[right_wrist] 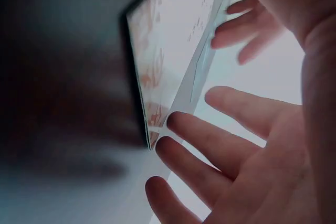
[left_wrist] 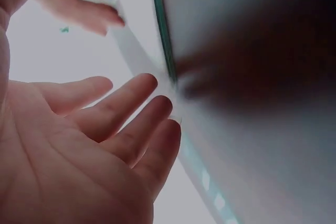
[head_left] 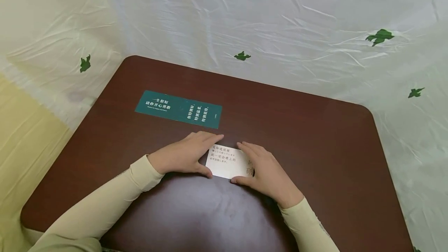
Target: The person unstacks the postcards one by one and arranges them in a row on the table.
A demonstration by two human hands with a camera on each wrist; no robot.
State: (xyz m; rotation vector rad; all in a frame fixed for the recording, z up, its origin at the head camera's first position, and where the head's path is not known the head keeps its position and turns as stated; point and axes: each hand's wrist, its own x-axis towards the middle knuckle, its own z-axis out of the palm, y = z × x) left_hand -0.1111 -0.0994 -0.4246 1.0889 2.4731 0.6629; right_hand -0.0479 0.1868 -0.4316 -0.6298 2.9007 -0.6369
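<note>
A white card [head_left: 220,169] printed with dark characters lies flat on the brown table, and larger brown characters show at its right end. My left hand [head_left: 187,153] is at the card's left end, thumb near the front corner and fingers toward the back. At the other end, my right hand [head_left: 269,172] partly covers the large characters. Fingers on both hands look extended and spread, as the left wrist view of the left hand [left_wrist: 100,145] and the right wrist view of the right hand [right_wrist: 231,161] show. Neither hand grips the card.
Behind the left hand lies a long green strip [head_left: 178,109] with white writing running in two directions. The brown table [head_left: 315,135] has rounded corners. White sheeting [head_left: 280,18] with green leaf-like patches hangs around it, and yellowish cloth [head_left: 28,147] is at the left.
</note>
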